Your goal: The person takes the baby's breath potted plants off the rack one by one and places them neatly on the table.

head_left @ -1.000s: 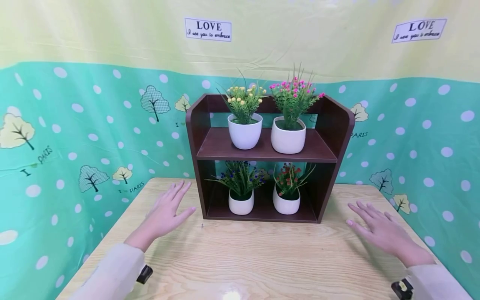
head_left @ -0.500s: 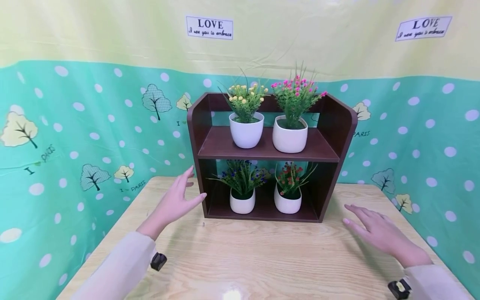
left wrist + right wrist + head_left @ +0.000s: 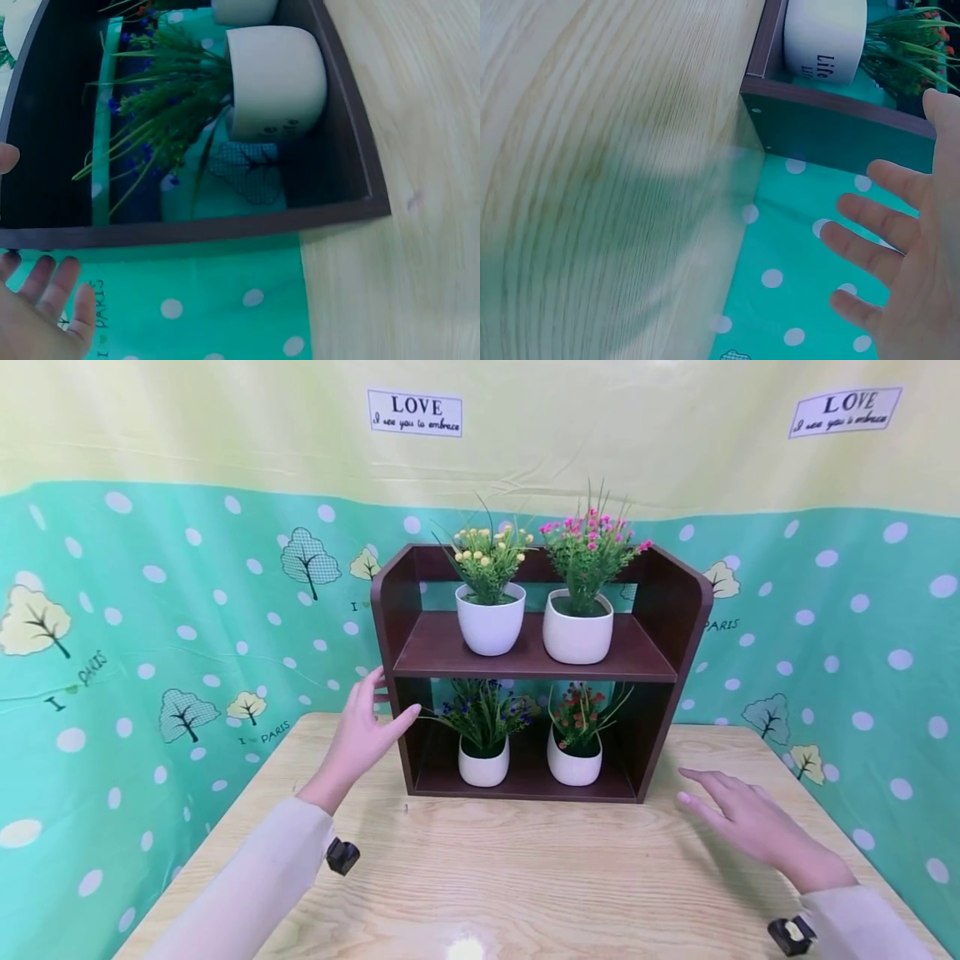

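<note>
A dark brown two-tier shelf (image 3: 536,676) stands on the table. My left hand (image 3: 362,732) is at its left side panel, fingers along the outer face and thumb spread apart at the front edge. In the left wrist view, the fingertips (image 3: 66,271) come right up to that panel. My right hand (image 3: 757,823) hovers over the table to the right of the shelf, fingers extended and holding nothing. On the upper tier are white pots with yellow flowers (image 3: 491,625) and pink flowers (image 3: 577,633); below are smaller pots with blue flowers (image 3: 483,767) and red flowers (image 3: 574,764).
The light wood table (image 3: 525,868) extends in front of the shelf and to both sides. A green and yellow printed curtain (image 3: 225,560) hangs close behind the shelf and along the table's left and right edges. Each wrist carries a small black camera (image 3: 342,856).
My left hand has moved right and forward, from over the table to the shelf's left panel. The right hand has drifted slightly left toward the shelf. The shelf and pots stay put.
</note>
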The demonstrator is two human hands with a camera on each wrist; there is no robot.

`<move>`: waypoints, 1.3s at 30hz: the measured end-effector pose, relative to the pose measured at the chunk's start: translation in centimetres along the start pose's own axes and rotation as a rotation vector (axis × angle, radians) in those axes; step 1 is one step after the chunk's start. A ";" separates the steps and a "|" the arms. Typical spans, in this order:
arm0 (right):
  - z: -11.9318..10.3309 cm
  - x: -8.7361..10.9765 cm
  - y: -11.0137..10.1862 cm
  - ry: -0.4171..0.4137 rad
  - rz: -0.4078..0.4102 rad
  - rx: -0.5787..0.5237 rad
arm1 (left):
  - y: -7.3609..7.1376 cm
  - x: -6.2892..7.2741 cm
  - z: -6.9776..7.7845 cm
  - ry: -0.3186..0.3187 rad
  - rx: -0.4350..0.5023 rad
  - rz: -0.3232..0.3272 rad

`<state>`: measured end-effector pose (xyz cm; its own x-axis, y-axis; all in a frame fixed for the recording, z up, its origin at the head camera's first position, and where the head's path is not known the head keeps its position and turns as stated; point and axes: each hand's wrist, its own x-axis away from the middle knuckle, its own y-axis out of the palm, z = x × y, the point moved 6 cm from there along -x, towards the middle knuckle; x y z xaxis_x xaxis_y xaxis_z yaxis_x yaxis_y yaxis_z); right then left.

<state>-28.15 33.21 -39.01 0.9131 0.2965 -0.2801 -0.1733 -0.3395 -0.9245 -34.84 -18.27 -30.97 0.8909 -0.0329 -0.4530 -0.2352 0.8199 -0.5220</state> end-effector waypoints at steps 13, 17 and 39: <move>-1.8 -0.5 -0.1 -0.029 0.002 -0.060 | -0.2 -2.2 0.7 -0.004 0.178 0.146; -2.4 -0.8 -0.2 -0.027 -0.007 -0.072 | -0.3 -2.9 0.7 -0.025 0.216 0.185; -6.9 -3.8 -2.9 -0.091 0.024 -0.205 | -1.0 -4.5 1.2 -0.084 0.203 0.189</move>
<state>-28.62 26.94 -33.45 0.8710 0.3620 -0.3321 -0.1078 -0.5188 -0.8481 -38.17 -18.26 -27.58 0.8695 0.1722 -0.4629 -0.3252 0.9050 -0.2743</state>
